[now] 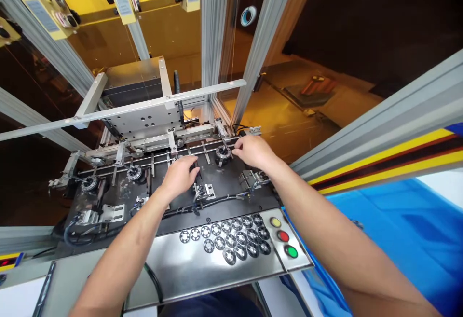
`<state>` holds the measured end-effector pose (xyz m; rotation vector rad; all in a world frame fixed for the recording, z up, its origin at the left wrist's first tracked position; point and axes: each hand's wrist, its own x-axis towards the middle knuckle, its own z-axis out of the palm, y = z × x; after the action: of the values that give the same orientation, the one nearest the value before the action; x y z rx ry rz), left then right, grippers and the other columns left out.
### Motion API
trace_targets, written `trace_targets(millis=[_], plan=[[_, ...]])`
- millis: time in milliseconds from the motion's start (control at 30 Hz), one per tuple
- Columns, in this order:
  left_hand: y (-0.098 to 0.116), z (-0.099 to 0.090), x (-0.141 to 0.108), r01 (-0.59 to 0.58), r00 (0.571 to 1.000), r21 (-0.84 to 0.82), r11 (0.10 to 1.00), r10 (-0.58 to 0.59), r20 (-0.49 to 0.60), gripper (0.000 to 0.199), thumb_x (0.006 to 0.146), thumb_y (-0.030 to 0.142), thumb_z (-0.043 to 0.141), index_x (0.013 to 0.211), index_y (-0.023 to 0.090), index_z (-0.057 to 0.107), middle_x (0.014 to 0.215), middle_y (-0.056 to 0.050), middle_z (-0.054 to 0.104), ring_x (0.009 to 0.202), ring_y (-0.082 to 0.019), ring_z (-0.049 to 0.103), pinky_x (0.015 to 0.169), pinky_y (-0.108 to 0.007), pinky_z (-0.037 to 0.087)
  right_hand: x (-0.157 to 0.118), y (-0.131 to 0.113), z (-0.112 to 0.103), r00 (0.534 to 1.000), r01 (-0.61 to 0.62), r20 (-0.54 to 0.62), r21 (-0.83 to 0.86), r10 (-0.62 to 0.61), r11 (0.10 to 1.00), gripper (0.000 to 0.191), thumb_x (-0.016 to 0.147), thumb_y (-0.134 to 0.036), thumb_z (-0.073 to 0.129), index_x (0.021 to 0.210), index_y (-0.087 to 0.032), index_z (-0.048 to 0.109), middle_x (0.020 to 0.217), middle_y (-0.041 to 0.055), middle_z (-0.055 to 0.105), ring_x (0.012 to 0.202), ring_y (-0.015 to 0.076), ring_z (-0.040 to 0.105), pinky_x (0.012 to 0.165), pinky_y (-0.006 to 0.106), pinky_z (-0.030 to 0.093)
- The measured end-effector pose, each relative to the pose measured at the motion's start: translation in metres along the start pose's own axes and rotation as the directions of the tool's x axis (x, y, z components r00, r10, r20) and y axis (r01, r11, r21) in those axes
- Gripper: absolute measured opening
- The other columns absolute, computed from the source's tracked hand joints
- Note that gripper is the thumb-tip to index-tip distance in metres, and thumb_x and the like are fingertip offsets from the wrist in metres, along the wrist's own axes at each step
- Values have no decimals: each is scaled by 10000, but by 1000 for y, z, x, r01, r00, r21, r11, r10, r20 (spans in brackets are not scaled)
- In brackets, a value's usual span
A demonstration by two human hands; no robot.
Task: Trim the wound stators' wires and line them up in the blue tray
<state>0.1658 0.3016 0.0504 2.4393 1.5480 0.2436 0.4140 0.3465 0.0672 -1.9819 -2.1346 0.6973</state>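
A: Where's the core?
B: The round core sits near the far right corner of the table. No clear long axis.
A: Nearer hand?
B: Right hand. Core is just left of its fingertips. Thumb-to-finger gap narrow; can't tell if it's touching or holding anything.
A: Left hand?
B: Farther off, left of the core, mid-table. Thumb and fingers curled, slightly parted at a dark piece; can't tell if gripped.
A: Beyond?
B: Loose discs in rows on the steel panel, along the table's front edge.

Pale glare brightens the steel panel.
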Motion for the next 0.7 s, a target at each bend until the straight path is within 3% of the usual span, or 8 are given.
trace_targets(millis=[100, 233, 467, 700], plan=[[18, 8, 41, -132, 985, -2, 991, 132, 114, 479, 891, 237, 623, 1363, 173, 570, 1505, -114, 533, 1433, -250, 445, 1181, -397, 378, 22, 18, -1, 998, -33, 47, -43, 35, 999, 231, 950, -335, 639, 1087, -149, 660, 1148, 76, 671, 1053, 218, 648, 932, 442, 540], [33, 28, 74, -218, 949, 21, 976, 207, 239, 666, 795, 200, 731, 1422, 172, 509, 1600, -160, 377, 1487, -339, 336, 1166, -506, 376, 48, 20, 16, 989, -7, 148, -33, 12, 999, 295, 963, -348, 623, 1188, -157, 624, 1198, 78, 647, 1031, 217, 654, 880, 417, 572], [38, 47, 86, -256, 929, 45, 966, 233, 288, 817, 774, 255, 770, 1499, 201, 397, 1644, -177, 274, 1506, -379, 274, 1166, -575, 338, 69, 34, 20, 984, -67, 164, -48, 74, 997, 307, 961, -346, 626, 1205, -160, 622, 1237, 106, 628, 1063, 222, 644, 903, 402, 563], [36, 53, 86, -244, 932, 48, 969, 220, 290, 874, 756, 256, 782, 1519, 218, 359, 1662, -156, 227, 1487, -365, 327, 1161, -499, 376, 108, 37, 27, 985, -45, 168, 27, 39, 999, 323, 959, -354, 627, 1214, -155, 616, 1232, 94, 630, 1052, 230, 647, 887, 411, 571]])
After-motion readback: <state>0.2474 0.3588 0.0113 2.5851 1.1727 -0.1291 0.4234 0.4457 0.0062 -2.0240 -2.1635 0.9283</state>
